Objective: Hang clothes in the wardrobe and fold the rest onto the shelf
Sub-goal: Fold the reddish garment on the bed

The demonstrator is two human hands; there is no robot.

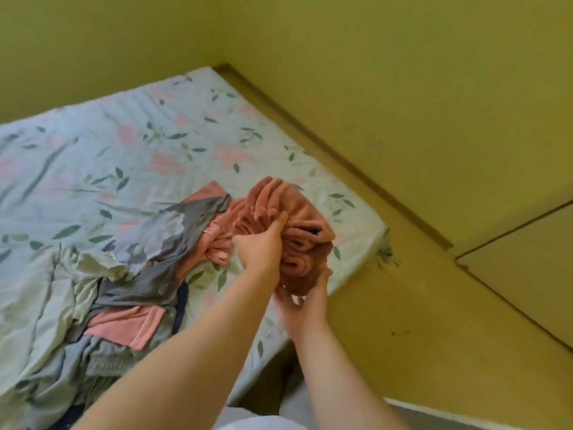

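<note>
Gripping orange towel (305,234), fingers (280,219) above and below

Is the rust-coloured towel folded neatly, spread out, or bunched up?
Bunched up: the rust-coloured towel is gathered in loose rolls and pleats, held by the left hand and right hand.

Left hand (259,248) is gripping the top folds of a bunched, rust-orange fleecy cloth (305,231). Right hand (302,302) is holding its underside. Cloth is hanging over the corner of a bed with a pale floral sheet (124,135). A crumpled pile of grey, pink and pale-green garments (124,274) is lying just beside it.
</note>
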